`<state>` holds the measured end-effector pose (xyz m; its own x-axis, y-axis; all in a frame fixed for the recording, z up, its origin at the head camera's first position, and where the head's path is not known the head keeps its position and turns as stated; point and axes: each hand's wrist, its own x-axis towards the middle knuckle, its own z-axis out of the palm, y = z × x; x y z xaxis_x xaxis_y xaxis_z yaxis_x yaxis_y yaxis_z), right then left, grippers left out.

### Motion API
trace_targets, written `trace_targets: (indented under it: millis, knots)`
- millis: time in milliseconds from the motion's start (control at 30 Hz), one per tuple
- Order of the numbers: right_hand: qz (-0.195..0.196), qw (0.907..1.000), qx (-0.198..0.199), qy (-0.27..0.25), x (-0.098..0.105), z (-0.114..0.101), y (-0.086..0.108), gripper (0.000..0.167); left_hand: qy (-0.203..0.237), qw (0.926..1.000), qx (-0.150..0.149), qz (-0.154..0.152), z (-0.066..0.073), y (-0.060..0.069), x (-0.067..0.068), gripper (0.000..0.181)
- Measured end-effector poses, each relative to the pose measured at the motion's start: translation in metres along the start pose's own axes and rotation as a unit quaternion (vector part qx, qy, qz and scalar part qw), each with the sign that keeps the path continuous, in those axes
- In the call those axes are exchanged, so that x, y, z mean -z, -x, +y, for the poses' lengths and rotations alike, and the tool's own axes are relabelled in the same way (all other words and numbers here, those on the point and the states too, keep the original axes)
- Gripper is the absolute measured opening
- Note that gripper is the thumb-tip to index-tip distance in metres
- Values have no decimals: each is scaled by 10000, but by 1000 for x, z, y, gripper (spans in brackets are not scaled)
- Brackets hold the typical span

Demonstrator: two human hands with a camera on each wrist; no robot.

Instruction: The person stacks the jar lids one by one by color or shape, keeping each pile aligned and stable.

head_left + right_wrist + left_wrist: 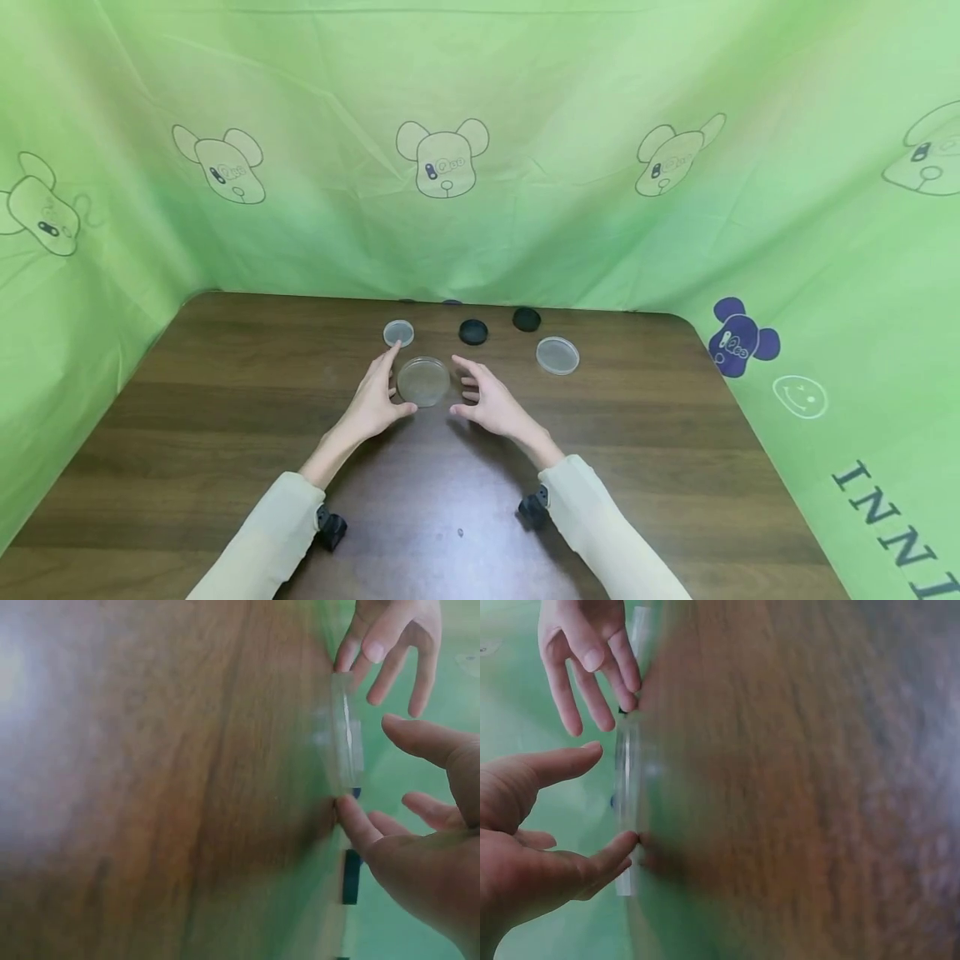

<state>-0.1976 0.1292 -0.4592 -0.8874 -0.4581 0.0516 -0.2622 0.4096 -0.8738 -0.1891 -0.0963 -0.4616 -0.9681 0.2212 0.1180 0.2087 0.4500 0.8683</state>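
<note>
A clear round shallow dish (423, 382), like a petri dish, lies flat on the brown table between the two hands. My left hand (375, 398) is at its left side, thumb and fingers spread apart. On the other side, my right hand (493, 402) faces it with parted, gently bent fingers and a gap to the rim. Seen edge-on in the right wrist view, the dish (345, 739) shows as a thin upright band. Whether the left fingertips touch the rim, I cannot tell. Neither hand grips anything.
Beyond the left fingertips lies a smaller clear round dish (398, 333). Two black discs, one nearer (473, 332) and one farther (527, 319), sit toward the table's back edge. Right of them is another clear round dish (557, 356). A green printed curtain (450, 242) surrounds the table.
</note>
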Motion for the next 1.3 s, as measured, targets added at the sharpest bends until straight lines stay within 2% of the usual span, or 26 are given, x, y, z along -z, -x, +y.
trace_targets:
  millis: [100,300,467,633,800,967,1100,1300]
  knots:
    - [-64,9999,-51,-79,0,2,-5,80,7,10000,38,-49,-1,-2,-1,103]
    - [-154,9999,-52,-60,-1,1,-14,77,-202,9997,-98,-55,-1,-7,-2,101]
    - [-133,9994,-146,293,-4,-2,-23,77,-329,9993,-67,-140,-3,-12,-2,98]
    - [-278,9965,-275,738,-6,-2,-30,80,-388,9992,48,-122,-4,-16,0,91]
    - [-337,9950,-353,876,-7,-6,-33,81,-608,9980,-28,-160,-7,-19,0,86]
    - [-437,9912,-370,1192,-7,-9,-34,77,-761,9969,116,-180,-6,-21,0,83]
    - [-481,9902,-381,1255,-6,-12,-34,75,-853,9958,239,-243,-4,-21,2,78]
    - [-375,9895,-378,1345,-9,-12,-34,72,-922,9945,229,-429,-4,-21,7,73]
